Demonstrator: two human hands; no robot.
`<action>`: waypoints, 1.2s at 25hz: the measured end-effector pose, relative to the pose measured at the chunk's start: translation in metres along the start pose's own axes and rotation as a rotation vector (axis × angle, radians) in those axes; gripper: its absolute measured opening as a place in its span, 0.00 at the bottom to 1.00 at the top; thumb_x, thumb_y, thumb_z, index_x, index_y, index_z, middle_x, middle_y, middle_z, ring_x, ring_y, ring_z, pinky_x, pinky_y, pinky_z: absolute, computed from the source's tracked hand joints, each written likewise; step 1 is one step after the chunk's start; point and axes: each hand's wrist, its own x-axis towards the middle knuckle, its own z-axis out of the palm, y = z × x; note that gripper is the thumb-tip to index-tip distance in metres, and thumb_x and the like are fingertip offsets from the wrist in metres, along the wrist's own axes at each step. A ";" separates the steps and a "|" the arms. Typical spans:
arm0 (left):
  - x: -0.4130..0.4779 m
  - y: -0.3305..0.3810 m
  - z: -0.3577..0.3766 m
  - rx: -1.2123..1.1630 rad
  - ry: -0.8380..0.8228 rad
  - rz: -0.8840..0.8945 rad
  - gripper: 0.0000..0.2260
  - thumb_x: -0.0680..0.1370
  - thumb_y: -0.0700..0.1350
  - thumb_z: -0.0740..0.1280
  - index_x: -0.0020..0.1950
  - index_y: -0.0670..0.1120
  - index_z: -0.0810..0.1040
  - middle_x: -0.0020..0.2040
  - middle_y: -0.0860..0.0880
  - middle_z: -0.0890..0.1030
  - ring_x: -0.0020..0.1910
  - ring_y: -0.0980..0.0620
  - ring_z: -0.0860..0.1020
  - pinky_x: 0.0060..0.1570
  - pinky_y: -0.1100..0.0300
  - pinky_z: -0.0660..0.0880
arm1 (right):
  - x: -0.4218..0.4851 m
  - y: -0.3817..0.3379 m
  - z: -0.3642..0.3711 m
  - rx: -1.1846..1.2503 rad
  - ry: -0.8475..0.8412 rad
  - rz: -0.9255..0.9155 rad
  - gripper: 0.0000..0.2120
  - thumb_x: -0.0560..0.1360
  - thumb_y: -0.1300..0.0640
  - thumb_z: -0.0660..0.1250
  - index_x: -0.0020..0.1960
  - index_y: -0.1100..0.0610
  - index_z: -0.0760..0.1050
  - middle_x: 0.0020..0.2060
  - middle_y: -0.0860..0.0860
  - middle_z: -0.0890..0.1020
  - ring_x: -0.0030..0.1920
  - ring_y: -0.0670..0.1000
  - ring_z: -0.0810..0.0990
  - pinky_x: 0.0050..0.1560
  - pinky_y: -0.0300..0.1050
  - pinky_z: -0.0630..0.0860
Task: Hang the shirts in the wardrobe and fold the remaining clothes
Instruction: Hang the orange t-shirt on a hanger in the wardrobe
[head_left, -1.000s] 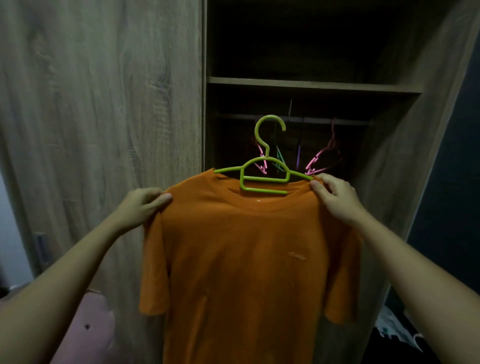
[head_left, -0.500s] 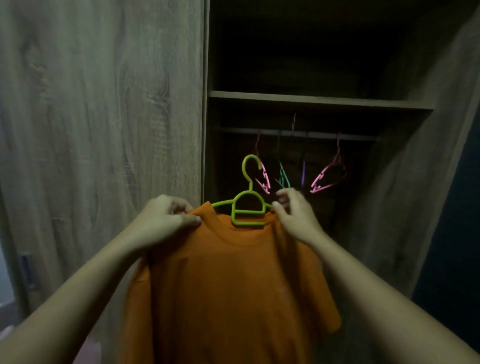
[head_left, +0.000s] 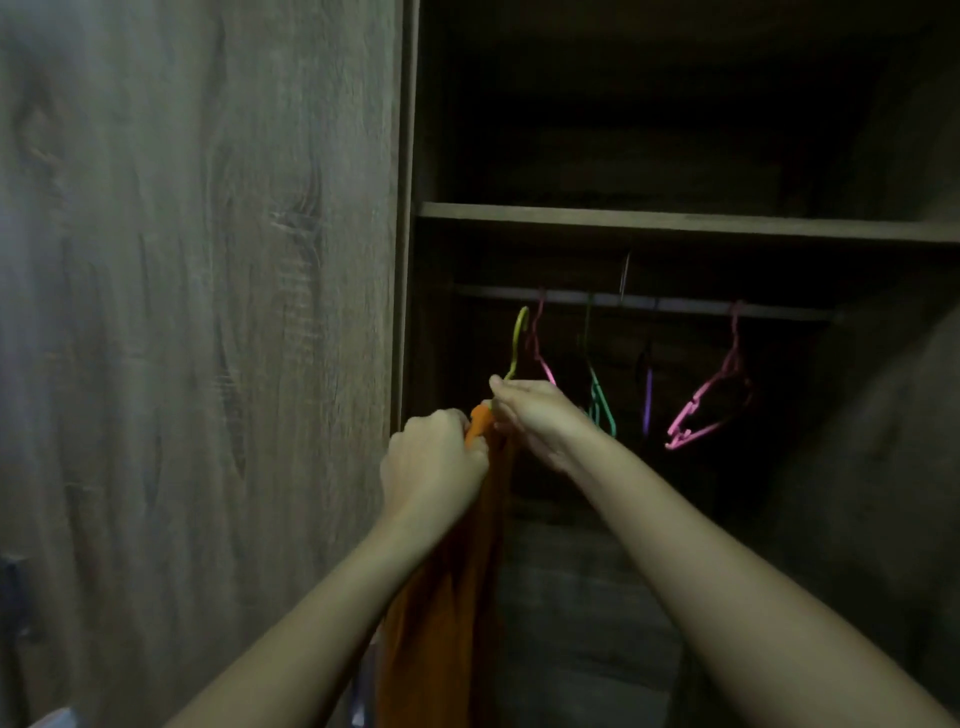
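Observation:
An orange shirt (head_left: 447, 597) hangs edge-on from a green hanger (head_left: 519, 338) at the left end of the open wardrobe. My left hand (head_left: 434, 467) grips the shirt's near shoulder. My right hand (head_left: 535, 415) grips the top of the shirt and the hanger just below the hook. The hook's tip reaches up close under the wardrobe rail (head_left: 644, 304); whether it touches the rail cannot be told. Most of the hanger is hidden by my hands and the cloth.
Several empty hangers hang on the rail: a pink one (head_left: 540, 353) right behind the green hook, a green one (head_left: 600, 405), a purple one (head_left: 647, 400) and a pink one (head_left: 711, 405). A shelf (head_left: 675, 223) runs above. The closed wooden door (head_left: 208, 312) fills the left.
The shirt has turned from facing me to edge-on and gone forward into the wardrobe. Both hands have come close together at the collar, and the hook has risen toward the rail.

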 end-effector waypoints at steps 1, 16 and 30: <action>0.009 0.003 0.004 -0.028 -0.001 0.015 0.04 0.78 0.50 0.63 0.49 0.52 0.77 0.35 0.54 0.76 0.34 0.57 0.77 0.33 0.63 0.74 | 0.015 -0.004 -0.004 0.013 0.024 -0.009 0.21 0.77 0.56 0.64 0.68 0.60 0.67 0.50 0.55 0.80 0.55 0.53 0.79 0.60 0.48 0.75; 0.124 0.008 0.086 -0.460 -0.188 -0.166 0.31 0.77 0.38 0.62 0.76 0.52 0.53 0.35 0.50 0.74 0.29 0.56 0.74 0.29 0.67 0.72 | 0.184 -0.031 -0.028 -0.252 -0.025 0.041 0.13 0.78 0.58 0.59 0.37 0.58 0.76 0.34 0.53 0.78 0.36 0.50 0.77 0.42 0.43 0.74; 0.076 -0.041 0.059 -0.243 -0.096 -0.043 0.30 0.78 0.49 0.64 0.77 0.49 0.54 0.65 0.49 0.74 0.45 0.65 0.74 0.39 0.83 0.66 | 0.103 -0.017 -0.003 -0.213 0.371 -0.728 0.07 0.78 0.56 0.60 0.49 0.56 0.77 0.36 0.47 0.79 0.37 0.45 0.79 0.35 0.33 0.68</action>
